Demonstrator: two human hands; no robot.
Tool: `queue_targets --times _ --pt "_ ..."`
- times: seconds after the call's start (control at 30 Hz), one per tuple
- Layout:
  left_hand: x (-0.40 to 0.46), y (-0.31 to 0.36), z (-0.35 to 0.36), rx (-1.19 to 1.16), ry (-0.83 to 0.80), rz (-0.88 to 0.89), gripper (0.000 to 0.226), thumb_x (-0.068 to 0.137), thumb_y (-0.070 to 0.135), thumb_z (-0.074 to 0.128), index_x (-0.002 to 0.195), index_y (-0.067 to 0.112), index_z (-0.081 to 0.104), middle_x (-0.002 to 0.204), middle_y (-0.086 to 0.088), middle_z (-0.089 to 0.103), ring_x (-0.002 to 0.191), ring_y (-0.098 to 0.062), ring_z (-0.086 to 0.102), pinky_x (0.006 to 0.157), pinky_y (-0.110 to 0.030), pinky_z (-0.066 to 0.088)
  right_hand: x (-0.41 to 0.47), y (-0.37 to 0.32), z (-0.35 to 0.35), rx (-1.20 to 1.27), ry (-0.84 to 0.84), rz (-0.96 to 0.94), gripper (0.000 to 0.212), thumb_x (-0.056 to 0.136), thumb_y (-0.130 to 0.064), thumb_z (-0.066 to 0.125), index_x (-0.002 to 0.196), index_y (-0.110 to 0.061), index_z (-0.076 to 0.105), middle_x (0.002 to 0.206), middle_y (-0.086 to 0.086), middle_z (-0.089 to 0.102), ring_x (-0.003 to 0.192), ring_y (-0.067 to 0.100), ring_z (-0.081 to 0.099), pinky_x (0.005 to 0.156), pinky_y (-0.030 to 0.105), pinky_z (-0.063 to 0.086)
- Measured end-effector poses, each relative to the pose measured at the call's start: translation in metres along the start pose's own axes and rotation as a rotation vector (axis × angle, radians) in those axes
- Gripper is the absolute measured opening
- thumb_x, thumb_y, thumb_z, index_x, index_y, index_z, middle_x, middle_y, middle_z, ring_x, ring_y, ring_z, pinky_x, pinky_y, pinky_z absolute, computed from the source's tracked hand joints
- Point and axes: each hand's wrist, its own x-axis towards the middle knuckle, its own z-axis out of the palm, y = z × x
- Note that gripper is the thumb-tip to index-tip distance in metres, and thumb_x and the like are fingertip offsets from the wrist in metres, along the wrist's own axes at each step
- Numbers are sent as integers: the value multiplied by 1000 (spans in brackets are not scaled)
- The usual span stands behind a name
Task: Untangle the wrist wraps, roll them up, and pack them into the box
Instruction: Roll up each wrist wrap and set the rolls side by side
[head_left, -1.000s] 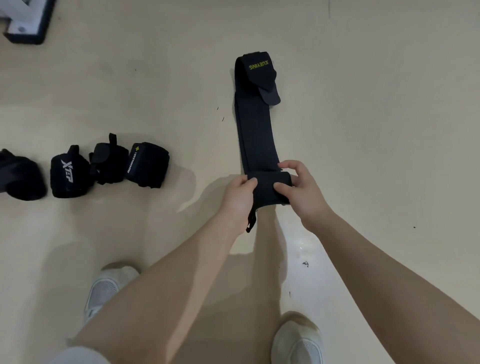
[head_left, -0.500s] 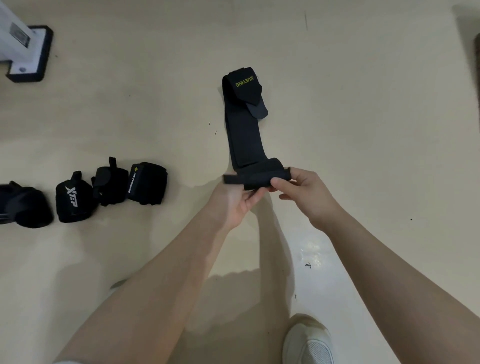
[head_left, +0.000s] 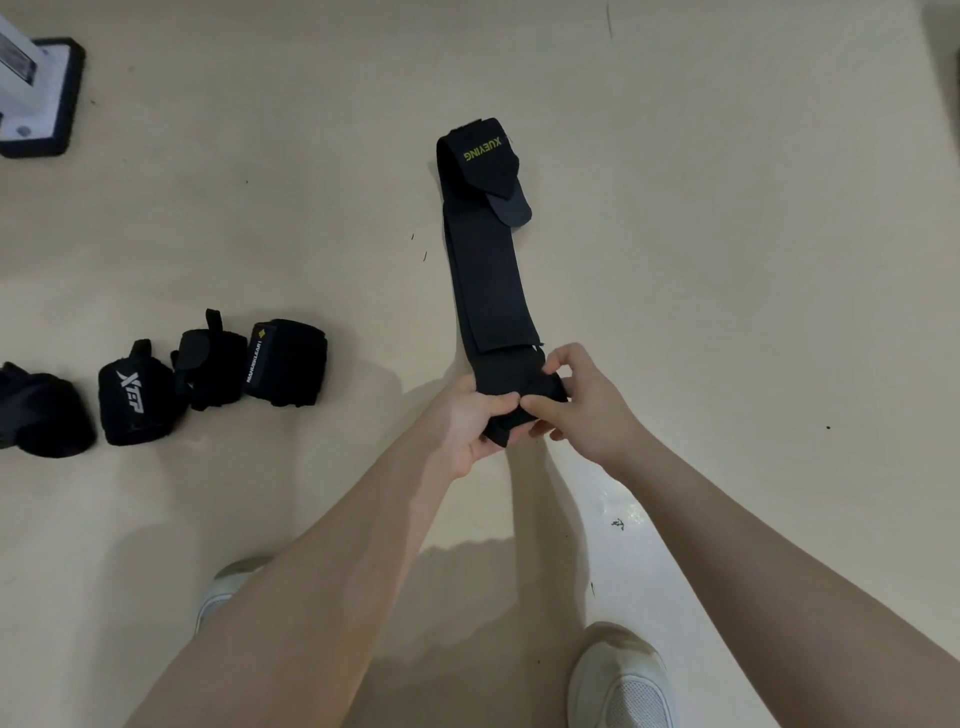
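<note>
Nearest the camera, two pale mesh-topped sneakers stood on the glossy cream floor (head_left: 727, 260): the left sneaker (head_left: 228, 592) was mostly hidden behind the left forearm, and the right sneaker (head_left: 621, 680) showed between the arms at the lower edge.

Both bare forearms reached forward and met over the near end of a long black elastic wrist wrap (head_left: 488, 280). The left hand (head_left: 465, 426) gripped that end from the left and below, its fingers curled under the fabric and its thumb lying across the top. The right hand (head_left: 582, 400) pinched the same end from the right, thumb on top and meeting the left thumb, fingers bent round the partly rolled edge. The rolled portion between the hands was small and lifted slightly off the floor.

Beyond the hands, the rest of the wrap lay flat on the floor, stretching away from the person. Its far end was folded back on itself and showed a yellow-green "XUEYING" logo and a rounded grey tab.

Well apart to the left, a row of four rolled black wrist wraps (head_left: 171, 384) sat on the floor, close together; one bore a white "XTEP" mark, and the leftmost was cut by the frame edge.

Farthest, in the upper left corner, stood a white post on a dark-edged base plate (head_left: 47, 98).
</note>
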Motion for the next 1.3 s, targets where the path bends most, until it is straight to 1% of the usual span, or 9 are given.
queue_targets --times 0.1,0.2,0.47,0.63,0.77,0.9,1.07,1.17,1.3 --pt "-4 3 -2 -78 -3 -17 31 92 -7 50 113 15 57 98 -7 66 77 -17 66 53 -20 54 -2 5 -1 5 -103 -127 31 87 -6 61 107 -27 50 95 -13 56 66 -2 51 66 13 41" --pt "-5 2 -2 -91 -4 -25 29 91 -9 50 109 12 58 92 -7 66 68 -15 67 50 -19 52 -2 11 -5 1 -130 -125 28 86 -8 64 104 -28 58 99 -10 58 72 6 54 70 16 43" --pt "-2 -6 0 -232 14 -72 15 92 -2 52 105 2 59 91 -10 69 71 -17 70 59 -26 58 3 15 -7 -144 -14 -102 19 81 -10 71 74 -21 57 72 -10 57 55 -5 50 53 8 35" --pt "-1 -5 -3 -195 -9 -34 26 92 -7 49 114 4 57 99 -9 66 84 -18 66 62 -25 59 -2 16 -6 -145 -68 -188 30 84 -6 66 110 -21 59 101 -10 56 80 9 55 77 16 44" --pt "0 -4 -4 -172 -32 -2 30 91 -11 46 113 5 58 98 -7 67 84 -17 66 66 -22 58 3 15 -3 -222 -41 -223 18 84 -8 67 96 -21 63 97 -1 56 81 10 53 81 25 44" --pt "-1 0 -8 -188 -29 -47 28 89 -13 47 99 10 61 95 -6 67 84 -16 66 68 -24 57 3 17 0 -297 -68 -258 28 86 -12 65 113 -17 62 103 4 56 84 15 53 82 27 44" --pt "-3 -2 -7 -119 -25 7 34 87 -16 46 99 12 61 99 -6 67 89 -19 65 75 -25 54 2 21 1 -369 -54 -233 6 85 -11 66 89 -14 61 86 4 55 74 15 47 69 26 39" --pt "-4 -3 -4 -139 -4 26 25 91 -9 49 104 8 61 96 -6 68 83 -15 67 68 -21 57 2 17 -2 -205 -45 -137 7 86 -11 64 81 -8 61 74 0 56 65 12 48 60 17 36" --pt "-7 -7 -3 -33 -73 11 16 93 6 57 107 1 62 104 -11 70 93 -22 69 80 -25 57 4 19 -6 -184 1 10 26 88 -22 63 83 3 65 75 15 60 68 21 53 64 28 39"
